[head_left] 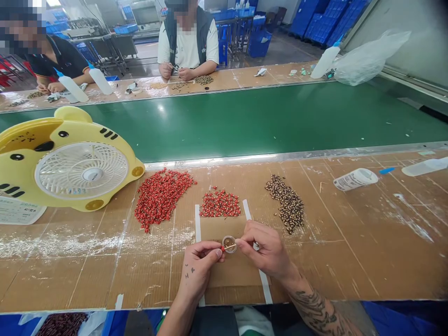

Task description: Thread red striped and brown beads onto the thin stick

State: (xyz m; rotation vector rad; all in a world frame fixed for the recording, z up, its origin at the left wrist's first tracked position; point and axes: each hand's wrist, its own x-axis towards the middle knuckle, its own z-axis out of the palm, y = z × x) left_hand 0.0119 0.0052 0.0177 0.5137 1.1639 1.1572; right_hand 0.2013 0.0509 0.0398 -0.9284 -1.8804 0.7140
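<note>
**Red bead-like piece (222,248) pinched in left hand (200,266), thin stick (230,246) in right hand (266,243)**

Head view, only one. Clock centred on the small clear cup (224,241), 12 pointing away from wearer.

Left hand: thumb and index closed on the piece, just at the cup's 8. Fingers cover most of it; reads as steadying a tiny part. Right hand: fingertips closed on the stick from 3, stick spanning over the cup, tip at the piece. Contact too small to confirm. Opposed pinches probably give fine control; cup under the stick likely keeps it close to both hands.

Cup is on the cardboard mat (238,275) between two white tape strips (198,224), which look like they mark or hold the work spot. Small red heap (221,204) at 12, mat's far end, probably for short reach. Bigger red pile (163,196) at 10, dark-and-gold pile (287,203) at 2, apart, so no mixing. Yellow fan (82,198) further out at 10. White bottle (355,180) lying on its side, far at 2.
</note>
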